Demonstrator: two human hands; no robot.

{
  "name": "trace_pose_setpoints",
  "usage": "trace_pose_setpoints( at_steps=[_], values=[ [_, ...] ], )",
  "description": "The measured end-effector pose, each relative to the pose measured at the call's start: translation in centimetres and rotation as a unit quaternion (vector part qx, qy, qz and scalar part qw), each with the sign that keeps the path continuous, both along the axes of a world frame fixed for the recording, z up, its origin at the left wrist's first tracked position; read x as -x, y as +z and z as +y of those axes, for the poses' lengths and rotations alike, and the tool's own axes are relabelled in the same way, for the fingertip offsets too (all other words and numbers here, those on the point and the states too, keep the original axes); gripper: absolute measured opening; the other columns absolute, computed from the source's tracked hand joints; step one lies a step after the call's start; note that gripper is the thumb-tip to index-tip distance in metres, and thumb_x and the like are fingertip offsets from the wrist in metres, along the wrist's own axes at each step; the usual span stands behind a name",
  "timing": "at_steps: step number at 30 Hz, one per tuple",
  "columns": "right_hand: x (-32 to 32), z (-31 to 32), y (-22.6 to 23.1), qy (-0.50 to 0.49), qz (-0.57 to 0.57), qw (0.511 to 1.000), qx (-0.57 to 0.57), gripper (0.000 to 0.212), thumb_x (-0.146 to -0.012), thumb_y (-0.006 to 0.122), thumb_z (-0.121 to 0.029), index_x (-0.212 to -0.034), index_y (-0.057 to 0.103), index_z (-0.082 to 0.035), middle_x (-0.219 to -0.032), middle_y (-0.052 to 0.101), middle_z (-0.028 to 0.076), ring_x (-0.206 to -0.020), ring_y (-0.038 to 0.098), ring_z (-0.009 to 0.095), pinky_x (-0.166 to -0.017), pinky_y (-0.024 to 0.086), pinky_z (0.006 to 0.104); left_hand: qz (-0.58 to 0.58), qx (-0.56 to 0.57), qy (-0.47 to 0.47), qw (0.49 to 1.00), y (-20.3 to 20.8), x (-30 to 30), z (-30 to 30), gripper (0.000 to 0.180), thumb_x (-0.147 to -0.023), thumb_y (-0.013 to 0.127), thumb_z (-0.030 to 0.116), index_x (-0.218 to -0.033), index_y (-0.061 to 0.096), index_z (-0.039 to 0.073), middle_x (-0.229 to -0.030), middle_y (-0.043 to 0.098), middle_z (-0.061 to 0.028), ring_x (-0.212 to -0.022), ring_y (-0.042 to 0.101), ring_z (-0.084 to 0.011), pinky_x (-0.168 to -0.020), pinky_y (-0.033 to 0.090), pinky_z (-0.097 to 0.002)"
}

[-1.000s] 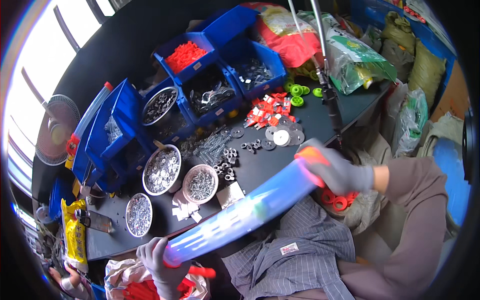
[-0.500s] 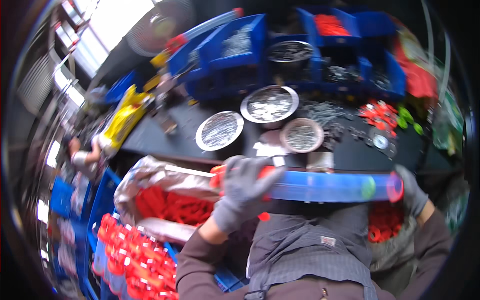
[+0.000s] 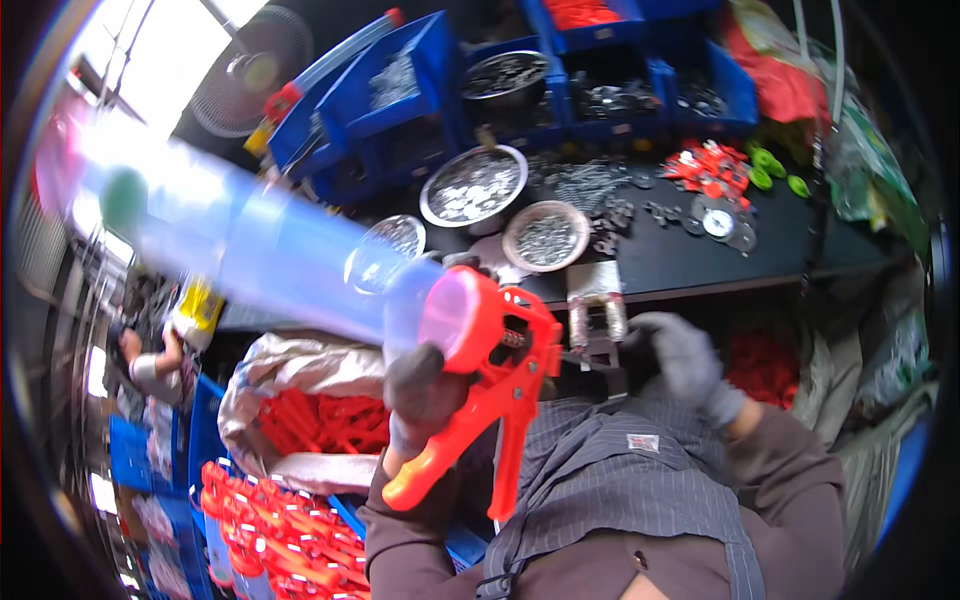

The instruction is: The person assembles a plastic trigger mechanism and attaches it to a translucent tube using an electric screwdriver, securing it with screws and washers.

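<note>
A caulking gun with a clear bluish tube (image 3: 270, 250) and a red handle (image 3: 505, 400) is tilted up across the left half of the view. My gloved left hand (image 3: 425, 390) is closed around it where the tube meets the red grip. The far end of the tube, with a green disc (image 3: 124, 203) inside, is smeared by motion. A bent metal rod (image 3: 600, 368) sticks out behind the red frame. To its right, my gloved right hand (image 3: 685, 365) hovers with loosely curled fingers apart, and nothing shows in it. Part of its palm is hidden.
Bowls of small metal parts (image 3: 545, 237) stand on the dark bench (image 3: 780, 250), below blue bins (image 3: 400, 90). Red parts (image 3: 705, 170) lie at the right. A sack of red handles (image 3: 320, 425) and several stacked caulking guns (image 3: 285, 530) are at lower left. Another person's arm (image 3: 165, 365) shows far left.
The caulking gun has swung from lying level across my lap to pointing up and left. My right hand has let go of the tube's far end and moved left, near the rod.
</note>
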State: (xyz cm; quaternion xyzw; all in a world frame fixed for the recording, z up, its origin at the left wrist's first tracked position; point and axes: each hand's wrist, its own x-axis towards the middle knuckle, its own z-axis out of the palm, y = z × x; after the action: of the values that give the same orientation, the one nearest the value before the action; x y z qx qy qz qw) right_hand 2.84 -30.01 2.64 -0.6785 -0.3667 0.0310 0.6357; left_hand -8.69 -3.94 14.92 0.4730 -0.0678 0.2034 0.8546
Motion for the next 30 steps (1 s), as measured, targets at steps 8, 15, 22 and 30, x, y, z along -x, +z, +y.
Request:
trace_pose_setpoints(
  at_steps=[8,15,22,30],
  values=[
    [-0.2,-2.9,6.0,0.082,0.398,0.913,0.007,0.029,-0.103,0.046,-0.021,-0.097,0.064,0.001,-0.063,0.045,-0.006,-0.052,0.032,0.0,-0.048,0.026,0.0202,-0.063,0.211,-0.091,0.971,-2.8,1.8,5.8,0.059,-0.095,0.053,0.046,-0.133,0.047,0.001,-0.131,0.054,-0.017,-0.126,0.048,-0.0349,-0.11,0.035,-0.054],
    [-1.6,-3.2,3.4,-0.031,0.259,0.955,0.144,0.043,-0.104,0.043,-0.034,-0.079,0.057,-0.002,-0.064,0.048,-0.003,-0.06,0.041,0.006,-0.057,0.038,0.0274,0.067,0.357,-0.042,0.931,-11.0,-0.2,-6.4,0.027,-0.092,0.063,0.018,-0.117,0.055,0.015,-0.122,0.058,-0.0082,-0.121,0.053,-0.0271,-0.106,0.043,-0.0433],
    [-6.7,-9.9,-7.8,-0.082,0.184,0.911,0.361,0.04,-0.099,0.048,-0.028,-0.078,0.055,0.005,-0.064,0.051,0.012,-0.062,0.044,0.015,-0.062,0.041,0.0366,0.477,0.207,-0.246,0.818,-19.6,1.7,-8.8,0.042,-0.095,0.063,0.03,-0.127,0.054,0.003,-0.116,0.063,-0.0089,-0.106,0.061,-0.0188,-0.09,0.051,-0.0341],
    [-5.2,-8.5,-9.6,-0.257,0.019,0.818,0.514,0.033,-0.088,0.064,-0.032,-0.094,0.062,0.001,-0.075,0.062,0.024,-0.076,0.062,0.041,-0.064,0.047,0.0473,0.187,-0.576,0.439,0.663,-12.8,-5.9,3.6,0.025,-0.085,0.07,0.021,-0.103,0.067,0.005,-0.094,0.06,-0.0128,-0.091,0.057,-0.0312,-0.081,0.043,-0.0429]
  ],
)
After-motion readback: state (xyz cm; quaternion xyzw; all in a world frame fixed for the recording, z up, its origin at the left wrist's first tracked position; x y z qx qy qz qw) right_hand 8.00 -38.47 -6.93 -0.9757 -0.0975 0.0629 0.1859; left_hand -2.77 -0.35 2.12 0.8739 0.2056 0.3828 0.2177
